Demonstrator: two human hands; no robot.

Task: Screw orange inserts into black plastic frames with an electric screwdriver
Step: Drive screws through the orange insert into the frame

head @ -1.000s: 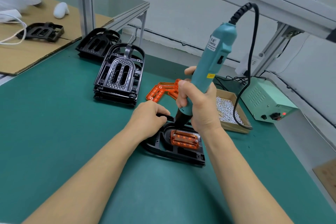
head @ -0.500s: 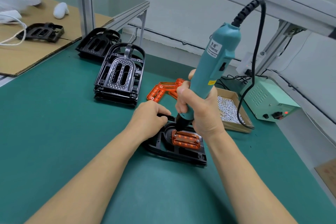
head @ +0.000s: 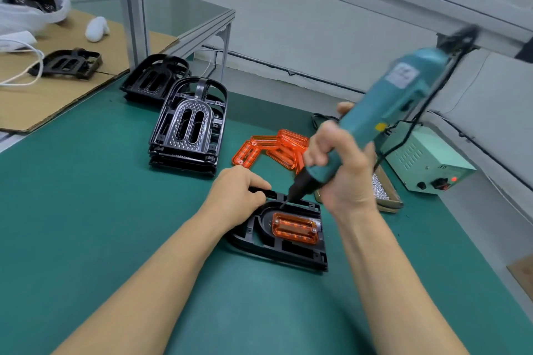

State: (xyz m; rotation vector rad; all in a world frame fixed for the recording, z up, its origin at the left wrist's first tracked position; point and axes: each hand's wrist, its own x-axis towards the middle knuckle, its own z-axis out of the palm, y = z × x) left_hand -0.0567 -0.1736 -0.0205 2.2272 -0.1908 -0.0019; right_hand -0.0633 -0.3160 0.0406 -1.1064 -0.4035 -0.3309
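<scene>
A black plastic frame lies flat on the green mat with an orange insert seated in its recess. My left hand grips the frame's far left edge, fingers curled over it. My right hand grips a teal electric screwdriver, which is tilted to the right and blurred at its top. Its black tip hovers just above the frame, a little behind the insert's far left corner. Several loose orange inserts lie in a pile behind the frame.
A stack of black frames stands at centre left, another stack behind it. A cardboard box of screws sits right of my hand, beside a pale green power unit. Cardboard with one frame lies far left.
The screwdriver has lifted off the insert and tilted further right, its top swinging quickly. My left hand has stayed on the frame's edge.
</scene>
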